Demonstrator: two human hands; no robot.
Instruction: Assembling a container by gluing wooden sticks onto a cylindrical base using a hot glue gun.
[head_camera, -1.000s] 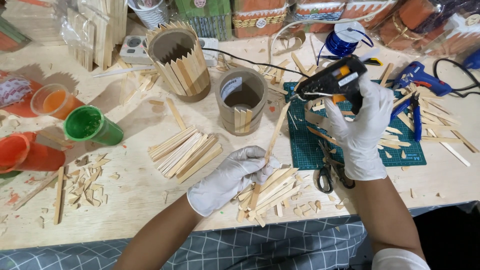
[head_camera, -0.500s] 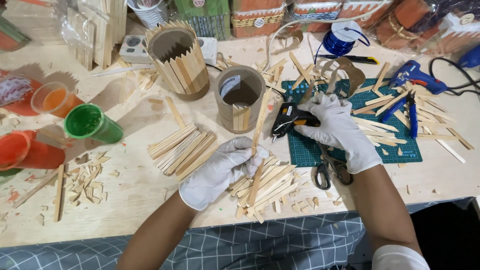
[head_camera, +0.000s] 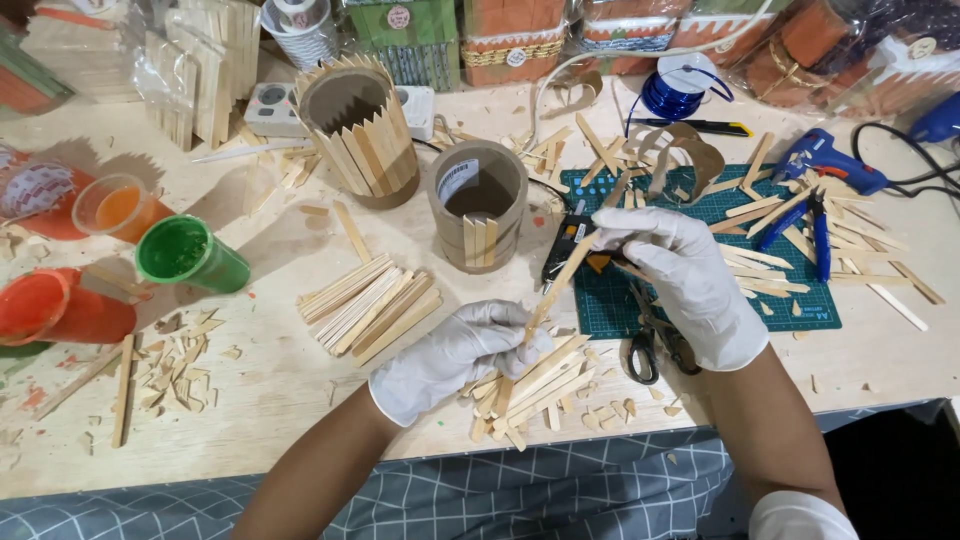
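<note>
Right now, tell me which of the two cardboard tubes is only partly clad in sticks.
The shorter tube, nearest the right hand: only a few sticks on its front. The taller tube behind is clad all round.

White gloves cover the left hand and right hand. Pale wooden craft stick, black glue gun, dark green gridded cutting mat, light wood table, green paint cup.

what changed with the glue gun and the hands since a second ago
The right hand brought the black glue gun down from above the green mat and leftward, to the wooden stick held by the left hand; its nozzle now sits at the stick. The left hand kept its grip over the stick pile. The cardboard tube, cups and scissors stayed put.
</note>
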